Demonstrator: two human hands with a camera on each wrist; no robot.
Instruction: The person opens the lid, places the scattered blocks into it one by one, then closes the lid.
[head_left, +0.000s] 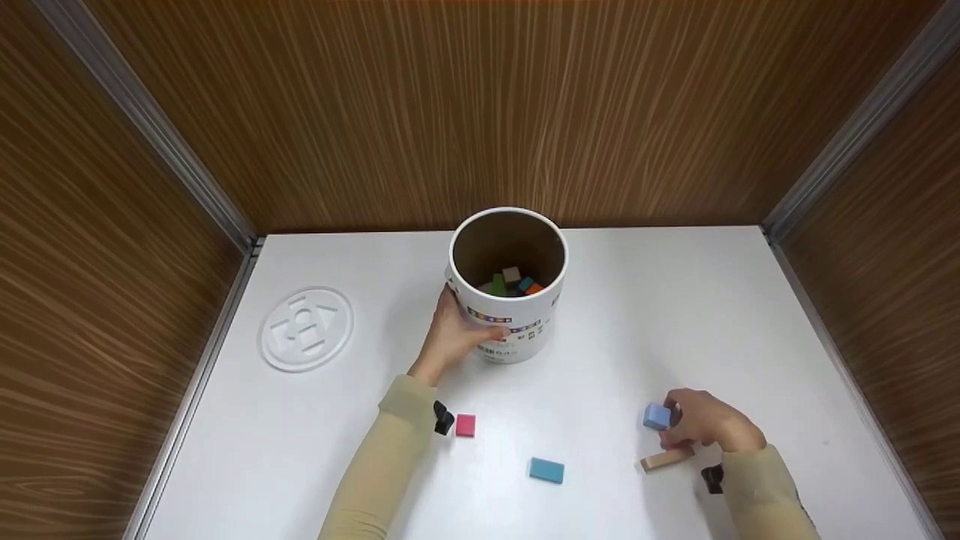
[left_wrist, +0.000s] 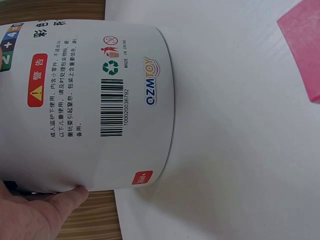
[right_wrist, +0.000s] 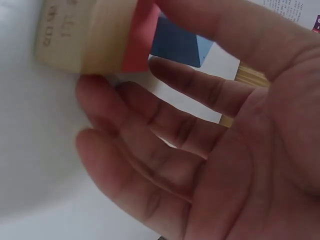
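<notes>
A white cylindrical tub (head_left: pixel 517 337) with printed labels stands near the back of the table, holding several coloured blocks. My left hand (head_left: pixel 456 336) grips its left and front side; in the left wrist view the tub's printed wall (left_wrist: pixel 125 125) fills the left half. At the front right, my right hand (head_left: pixel 705 420) has its curled thumb and fingers right at a light-blue block (head_left: pixel 657 416) and a long wooden block (head_left: pixel 666 458). In the right wrist view, a red-sided wooden block (right_wrist: pixel 105 35) sits at the fingertips, and I cannot tell which block is held.
A pink block (head_left: pixel 465 425) lies near the left sleeve, and a teal block (head_left: pixel 547 470) lies at the front middle. The round white lid (head_left: pixel 306 328) lies on the left. Wood-grain panels (head_left: pixel 510 112) enclose the white table (head_left: pixel 360 420) at back and sides.
</notes>
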